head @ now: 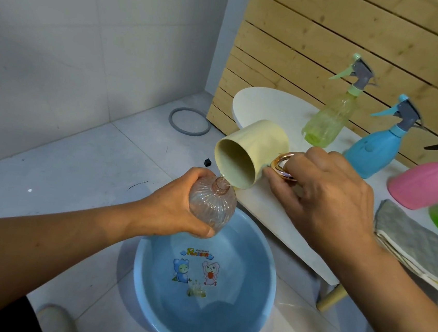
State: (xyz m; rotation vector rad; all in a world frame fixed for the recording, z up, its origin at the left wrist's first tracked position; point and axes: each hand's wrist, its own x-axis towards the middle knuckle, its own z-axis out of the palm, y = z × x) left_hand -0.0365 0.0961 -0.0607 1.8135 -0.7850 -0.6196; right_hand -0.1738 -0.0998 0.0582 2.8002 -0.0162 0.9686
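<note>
bottle [209,205] in left hand [172,209], mug [251,153] tipped above

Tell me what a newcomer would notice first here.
The yellow cup, tipped by the right hand at the mouth of a clear bottle that the left hand holds above a blue basin on the floor. Next, the row of spray bottles, green, blue and pink, on the white table at right.

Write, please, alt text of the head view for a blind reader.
The right hand tilts a pale yellow cup, pouring water into a clear bottle gripped by the left hand above a blue basin. Spray bottles stand behind.
</note>
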